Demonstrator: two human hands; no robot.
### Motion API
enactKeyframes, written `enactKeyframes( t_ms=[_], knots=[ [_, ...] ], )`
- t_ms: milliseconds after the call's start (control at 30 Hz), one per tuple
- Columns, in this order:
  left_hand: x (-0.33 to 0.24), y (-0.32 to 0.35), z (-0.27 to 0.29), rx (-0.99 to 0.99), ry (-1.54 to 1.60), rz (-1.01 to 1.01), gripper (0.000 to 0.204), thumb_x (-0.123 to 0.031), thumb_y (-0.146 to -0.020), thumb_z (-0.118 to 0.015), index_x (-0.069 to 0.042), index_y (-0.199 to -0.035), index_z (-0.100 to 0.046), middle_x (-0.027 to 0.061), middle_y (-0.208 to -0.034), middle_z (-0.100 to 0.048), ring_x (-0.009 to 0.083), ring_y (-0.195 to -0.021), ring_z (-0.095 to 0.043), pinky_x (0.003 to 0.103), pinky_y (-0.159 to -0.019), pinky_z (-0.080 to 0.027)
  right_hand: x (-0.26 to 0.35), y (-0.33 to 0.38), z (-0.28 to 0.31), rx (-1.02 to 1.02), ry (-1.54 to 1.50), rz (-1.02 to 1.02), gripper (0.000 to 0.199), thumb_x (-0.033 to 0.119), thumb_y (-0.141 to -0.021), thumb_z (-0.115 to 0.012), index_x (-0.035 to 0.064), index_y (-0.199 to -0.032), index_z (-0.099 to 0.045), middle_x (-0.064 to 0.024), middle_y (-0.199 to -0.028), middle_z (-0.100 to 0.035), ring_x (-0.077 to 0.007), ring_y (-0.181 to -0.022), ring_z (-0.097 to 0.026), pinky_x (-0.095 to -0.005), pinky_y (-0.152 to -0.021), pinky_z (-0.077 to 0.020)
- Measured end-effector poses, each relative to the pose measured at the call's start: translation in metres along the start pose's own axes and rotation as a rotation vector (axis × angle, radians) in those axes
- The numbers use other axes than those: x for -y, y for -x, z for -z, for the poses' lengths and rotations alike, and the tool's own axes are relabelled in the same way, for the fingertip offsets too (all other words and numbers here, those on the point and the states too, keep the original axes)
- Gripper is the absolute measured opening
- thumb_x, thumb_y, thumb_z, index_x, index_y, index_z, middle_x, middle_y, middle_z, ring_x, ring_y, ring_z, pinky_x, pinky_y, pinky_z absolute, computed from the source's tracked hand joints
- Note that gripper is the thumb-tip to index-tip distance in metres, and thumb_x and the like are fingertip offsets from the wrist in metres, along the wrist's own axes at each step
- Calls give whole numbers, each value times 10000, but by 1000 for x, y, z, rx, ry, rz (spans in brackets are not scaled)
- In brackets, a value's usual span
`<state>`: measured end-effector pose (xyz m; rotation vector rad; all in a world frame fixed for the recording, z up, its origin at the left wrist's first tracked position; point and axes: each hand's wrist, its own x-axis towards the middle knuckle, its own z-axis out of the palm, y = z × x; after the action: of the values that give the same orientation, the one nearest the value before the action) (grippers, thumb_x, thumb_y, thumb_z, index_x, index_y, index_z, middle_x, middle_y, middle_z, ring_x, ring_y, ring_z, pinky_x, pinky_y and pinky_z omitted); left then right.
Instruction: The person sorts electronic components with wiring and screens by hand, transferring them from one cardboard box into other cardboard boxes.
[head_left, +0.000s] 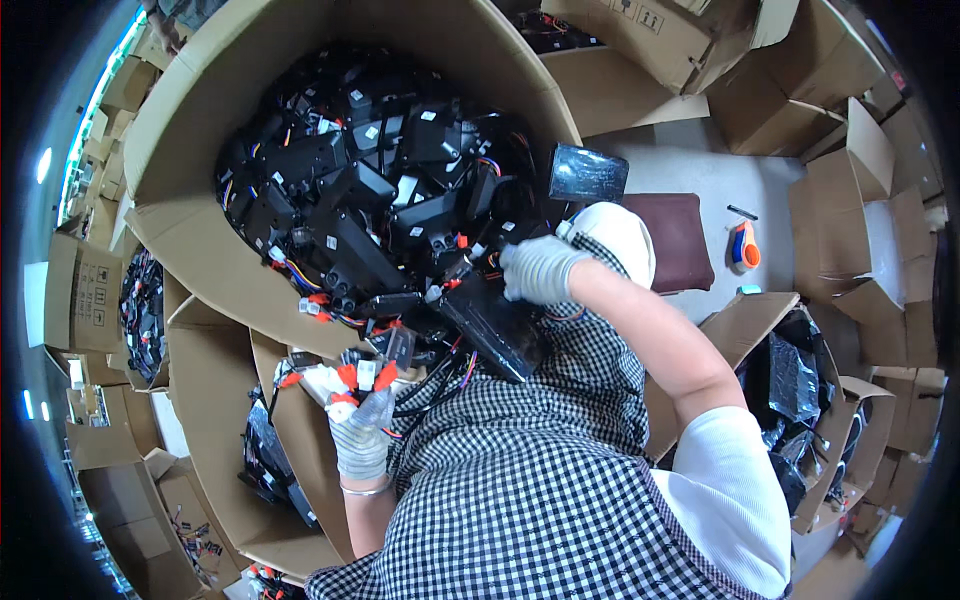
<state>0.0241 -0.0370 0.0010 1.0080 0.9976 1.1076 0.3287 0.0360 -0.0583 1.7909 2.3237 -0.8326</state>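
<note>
My left hand point(358, 430), in a striped white glove, is closed around a bunch of cable connectors point(366, 376) with red and white ends. A small dark module point(398, 346) sits just beside them, with black and coloured wires trailing towards my lap. A black plastic-wrapped box point(497, 322) lies tilted across the carton's near edge and my apron. At its upper right is my right hand point(540, 270), gloved alike, with fingers curled; what they grip is hidden. In front, a large carton point(190, 240) holds a heap of black plastic housings point(350, 235) with wires.
Right of my knee stand a dark red stool point(675, 240) and an orange-and-white tape dispenser point(745, 247) on the grey floor. A glossy black box point(588, 174) rests by the carton's right rim. More cartons surround me; one at right point(735, 345) holds plastic-wrapped black parts.
</note>
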Motion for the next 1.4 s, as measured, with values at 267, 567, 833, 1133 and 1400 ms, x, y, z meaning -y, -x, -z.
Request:
enactKeyframes(
  t_ms=[267,567,833,1133,1400],
  knots=[
    [13,6,23,12,64,28,425,-337,-799,-716,-94,-1056,-482,14,-830,-570,80,-569,-497,236,-556,-454,13,23,49,-72,-167,-176,206,191,-783,-628,43,-920,-670,-154,-841,-669,-330,-817,-645,-401,-740,-511],
    [36,-19,6,-194,-288,-333,544,-364,-873,-611,-92,-1273,-361,42,-1216,-479,188,-1118,-495,382,-988,-379,81,12,32,-942,-396,824,103,122,-805,-575,65,-861,-640,-113,-854,-593,-291,-850,-581,-363,-744,-491],
    [12,-10,-20,-81,148,-159,418,-364,-893,-594,-70,-1168,-480,71,-1088,-539,197,-1030,-529,390,-971,-405,120,24,-27,-504,-594,610,211,104,-765,-588,-9,-941,-614,-169,-919,-596,-326,-871,-593,-377,-781,-490],
    [-5,-23,-30,-78,466,-20,274,-363,-888,-609,-130,-965,-486,-34,-786,-478,150,-824,-519,392,-856,-454,-38,47,44,-764,-624,47,211,152,-914,-524,-34,-909,-624,-135,-1024,-611,-136,-762,-602,-267,-684,-492],
    [-3,-19,-25,238,463,-143,235,-303,-877,-627,-152,-945,-459,-41,-804,-438,133,-793,-429,302,-749,-377,-24,49,35,-459,-816,-4,243,135,-861,-625,-6,-1059,-646,-65,-847,-691,-155,-714,-643,-249,-672,-503]
  ],
)
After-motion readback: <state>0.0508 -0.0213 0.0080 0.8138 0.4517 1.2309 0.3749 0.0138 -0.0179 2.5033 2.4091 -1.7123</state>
